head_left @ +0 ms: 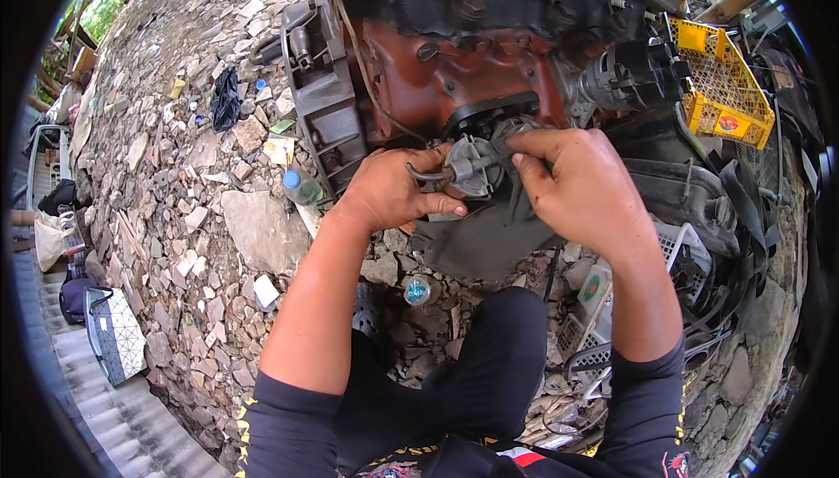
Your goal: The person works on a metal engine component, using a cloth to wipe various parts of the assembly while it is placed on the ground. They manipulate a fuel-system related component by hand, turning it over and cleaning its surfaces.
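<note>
A rust-red engine block (411, 67) with a black upper section and several spark plugs fills the top centre. My left hand (389, 190) is closed round a metal pump-like part (472, 168) with a curved pipe, at the block's lower side. My right hand (577, 190) pinches a dark grey cloth (522, 194) against that part's right side. A thin tube (358, 41) runs down the block to near my left hand. A black cylindrical part with several posts (634, 76) juts out right of the block.
A yellow crate (721, 85) stands at right, a white crate (603, 321) below it. A plastic bottle (303, 187) is beside the engine, another (417, 290) near my knee. Bags (114, 334) lie at left by corrugated sheeting. Broken stone (192, 216) covers the ground.
</note>
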### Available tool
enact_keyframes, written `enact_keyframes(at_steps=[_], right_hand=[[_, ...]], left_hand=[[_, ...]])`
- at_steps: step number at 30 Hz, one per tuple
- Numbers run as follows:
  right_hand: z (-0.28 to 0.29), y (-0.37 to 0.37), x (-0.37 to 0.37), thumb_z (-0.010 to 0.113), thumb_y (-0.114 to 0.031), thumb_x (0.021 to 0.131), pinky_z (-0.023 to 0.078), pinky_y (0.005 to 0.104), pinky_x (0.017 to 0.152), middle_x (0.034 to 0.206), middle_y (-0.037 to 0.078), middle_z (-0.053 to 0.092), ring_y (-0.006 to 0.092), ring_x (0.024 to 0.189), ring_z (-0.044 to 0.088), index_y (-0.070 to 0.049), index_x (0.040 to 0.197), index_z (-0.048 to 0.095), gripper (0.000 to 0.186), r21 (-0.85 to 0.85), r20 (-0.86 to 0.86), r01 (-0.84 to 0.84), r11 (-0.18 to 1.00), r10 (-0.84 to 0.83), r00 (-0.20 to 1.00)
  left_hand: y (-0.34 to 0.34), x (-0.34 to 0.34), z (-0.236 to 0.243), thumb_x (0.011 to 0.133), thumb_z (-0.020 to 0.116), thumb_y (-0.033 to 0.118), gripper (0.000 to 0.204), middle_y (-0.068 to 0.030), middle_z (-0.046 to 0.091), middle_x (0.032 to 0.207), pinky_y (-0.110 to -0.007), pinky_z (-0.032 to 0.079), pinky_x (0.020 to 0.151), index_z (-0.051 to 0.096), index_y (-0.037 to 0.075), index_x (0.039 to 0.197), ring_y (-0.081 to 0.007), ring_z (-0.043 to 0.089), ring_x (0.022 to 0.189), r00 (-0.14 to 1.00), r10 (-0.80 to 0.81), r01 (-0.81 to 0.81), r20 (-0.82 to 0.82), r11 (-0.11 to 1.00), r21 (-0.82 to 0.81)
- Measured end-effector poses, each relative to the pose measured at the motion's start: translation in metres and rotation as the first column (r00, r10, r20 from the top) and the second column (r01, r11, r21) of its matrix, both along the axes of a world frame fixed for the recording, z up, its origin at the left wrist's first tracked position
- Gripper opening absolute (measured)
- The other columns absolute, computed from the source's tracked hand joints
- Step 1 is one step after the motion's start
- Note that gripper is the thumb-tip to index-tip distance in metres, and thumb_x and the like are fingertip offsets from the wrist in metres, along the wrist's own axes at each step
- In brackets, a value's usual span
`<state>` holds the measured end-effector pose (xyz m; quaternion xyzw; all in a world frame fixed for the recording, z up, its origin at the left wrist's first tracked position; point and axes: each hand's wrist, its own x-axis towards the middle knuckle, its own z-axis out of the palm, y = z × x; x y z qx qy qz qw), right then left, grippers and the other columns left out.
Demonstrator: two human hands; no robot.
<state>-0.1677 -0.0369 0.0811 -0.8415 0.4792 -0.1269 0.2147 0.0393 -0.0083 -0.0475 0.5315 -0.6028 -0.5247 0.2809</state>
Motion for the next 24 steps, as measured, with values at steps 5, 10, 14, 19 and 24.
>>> enact_keyframes(at_steps=[5,10,14,19,24], right_hand=[[-0.015,-0.002,0.019,0.056,-0.007,0.086,0.053,0.0476,0.077,0.086,0.026,0.068,0.0427,0.083,0.068,0.002,0.102,0.071,0.024,-0.116,0.031,0.003,0.993,0.001,1.000],[-0.007,-0.006,-0.004,0.058,-0.007,0.088,0.053,0.0447,0.080,0.091,0.026,0.068,0.0407,0.087,0.068,0.002,0.105,0.071,0.023,0.006,0.054,-0.019,1.000,0.019,0.998],[-0.019,-0.006,0.011,0.059,-0.007,0.088,0.053,0.0442,0.079,0.089,0.026,0.069,0.0412,0.087,0.068,0.003,0.105,0.071,0.023,-0.100,0.096,-0.015,0.995,0.024,0.995],[-0.009,-0.013,0.009,0.060,-0.006,0.084,0.053,0.0444,0.076,0.092,0.021,0.069,0.0383,0.088,0.068,0.000,0.100,0.072,0.021,-0.185,-0.023,-0.196,0.963,0.195,0.981],[0.008,-0.015,0.023,0.065,-0.009,0.077,0.054,0.0435,0.075,0.088,0.014,0.066,0.0339,0.086,0.068,-0.005,0.094,0.073,0.018,-0.310,-0.341,-0.414,0.856,0.306,0.889]], left_hand=[[-0.011,0.004,0.004,0.070,0.083,0.052,0.078,-0.0138,0.071,0.104,-0.039,0.053,0.086,0.063,0.002,0.126,-0.0283,0.068,0.099,0.952,-0.110,0.158,0.286,0.976,-0.151],[-0.010,0.003,0.000,0.067,0.084,0.054,0.086,-0.0163,0.068,0.116,-0.038,0.053,0.086,0.062,-0.002,0.128,-0.0298,0.067,0.102,0.985,-0.044,0.075,0.169,0.981,-0.181],[-0.007,-0.002,0.011,0.071,0.091,0.031,0.069,-0.0116,0.067,0.105,-0.033,0.062,0.060,0.062,-0.008,0.121,-0.0234,0.074,0.076,0.996,-0.045,0.051,0.077,0.996,-0.079],[-0.009,0.000,0.016,0.070,0.091,0.035,0.071,-0.0121,0.068,0.104,-0.033,0.061,0.061,0.062,-0.011,0.116,-0.0257,0.075,0.075,0.991,-0.056,0.066,0.119,0.994,-0.085],[-0.008,0.002,0.020,0.069,0.091,0.042,0.064,-0.0147,0.069,0.093,-0.034,0.059,0.064,0.064,-0.010,0.095,-0.0262,0.075,0.072,0.966,-0.033,0.089,0.257,0.974,-0.209]])
